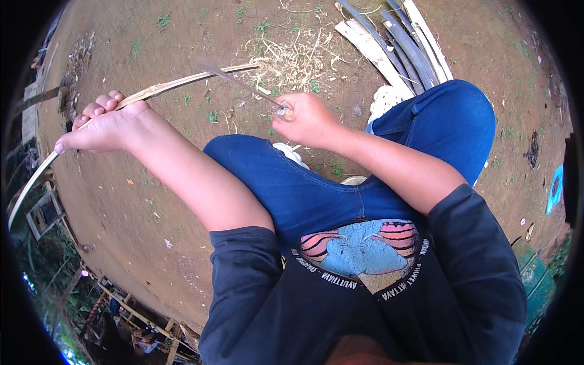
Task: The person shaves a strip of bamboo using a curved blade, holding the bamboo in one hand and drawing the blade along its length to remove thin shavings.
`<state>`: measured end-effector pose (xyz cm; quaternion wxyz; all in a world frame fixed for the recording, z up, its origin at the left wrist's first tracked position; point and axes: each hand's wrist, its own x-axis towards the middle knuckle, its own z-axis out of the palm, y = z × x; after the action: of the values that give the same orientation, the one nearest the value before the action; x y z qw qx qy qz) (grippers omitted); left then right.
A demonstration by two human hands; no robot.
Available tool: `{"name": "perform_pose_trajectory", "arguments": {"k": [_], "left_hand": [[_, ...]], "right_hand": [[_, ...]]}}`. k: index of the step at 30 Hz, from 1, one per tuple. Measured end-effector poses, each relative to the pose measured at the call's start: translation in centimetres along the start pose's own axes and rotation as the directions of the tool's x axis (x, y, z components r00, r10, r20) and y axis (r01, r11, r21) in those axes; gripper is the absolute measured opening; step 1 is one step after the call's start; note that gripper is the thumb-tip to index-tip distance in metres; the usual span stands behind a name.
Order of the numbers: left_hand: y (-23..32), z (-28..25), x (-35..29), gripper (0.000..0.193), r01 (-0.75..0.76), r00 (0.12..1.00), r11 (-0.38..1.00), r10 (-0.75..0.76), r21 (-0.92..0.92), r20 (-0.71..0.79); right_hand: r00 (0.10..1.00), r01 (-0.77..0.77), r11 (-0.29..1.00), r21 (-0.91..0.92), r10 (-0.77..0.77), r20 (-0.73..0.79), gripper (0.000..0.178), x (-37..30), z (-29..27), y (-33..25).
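My left hand (pixel 108 125) is closed round a long, pale bamboo strip (pixel 182 82), which bends from the far left rim toward the middle of the ground. A knot shows on the strip just beyond the fingers. In my right hand (pixel 310 119) is a knife (pixel 246 90), its handle gripped in a fist. The thin blade slants up and left, and its blurred tip overlaps the strip in the view. Whether the edge touches the strip, I cannot tell.
Curled shavings (pixel 298 58) lie heaped at the strip's far end. Long split pieces (pixel 413 52) are bundled beyond my right knee, close to a white shoe (pixel 383 103). A blue item (pixel 555 190) and a green board (pixel 535 277) sit at the right; a wooden frame (pixel 44 214) stands left.
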<state>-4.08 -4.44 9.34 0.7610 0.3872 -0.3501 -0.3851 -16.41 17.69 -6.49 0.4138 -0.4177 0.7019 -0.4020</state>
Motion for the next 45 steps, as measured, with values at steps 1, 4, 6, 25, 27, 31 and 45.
{"name": "perform_pose_trajectory", "arguments": {"k": [1, 4, 6, 25, 27, 31, 45], "left_hand": [[0.3, -0.3, 0.2, 0.064, -0.006, 1.000, 1.000, 0.006, 0.005, -0.006], [1.5, 0.4, 0.5, 0.065, -0.041, 0.999, 0.999, 0.041, -0.005, 0.002], [2.0, -0.1, 1.8, 0.065, -0.086, 0.995, 0.993, 0.090, -0.084, 0.039], [1.1, -0.4, 0.4, 0.070, 0.031, 0.969, 0.962, 0.037, -0.270, 0.243], [1.6, -0.2, 0.4, 0.069, 0.040, 0.980, 0.964, 0.014, -0.262, 0.200], [1.7, -0.4, 0.2, 0.068, -0.006, 0.997, 0.986, 0.019, -0.169, 0.076], [2.0, -1.7, 2.0, 0.067, -0.022, 0.999, 0.981, 0.013, -0.195, -0.049]], "right_hand": [[0.996, 0.083, 0.996, -0.020, -0.083, -0.017, 0.021, -0.1, 0.0, -0.5], [0.975, -0.204, 0.970, -0.134, 0.214, 0.063, 0.018, 0.9, -1.8, 5.0], [0.971, -0.233, 0.953, -0.195, 0.240, 0.010, 0.018, 0.6, -1.0, 6.0], [0.989, 0.097, 0.991, 0.092, -0.086, -0.117, 0.022, -0.3, -0.6, -3.1], [0.983, 0.124, 0.991, 0.051, -0.116, -0.141, 0.020, -0.2, -0.7, -2.8], [0.985, 0.064, 0.997, 0.035, -0.057, -0.165, 0.019, 1.2, -0.7, 1.4], [0.984, -0.121, 0.991, 0.055, 0.127, -0.124, 0.022, 0.3, -0.7, 1.3]]}}
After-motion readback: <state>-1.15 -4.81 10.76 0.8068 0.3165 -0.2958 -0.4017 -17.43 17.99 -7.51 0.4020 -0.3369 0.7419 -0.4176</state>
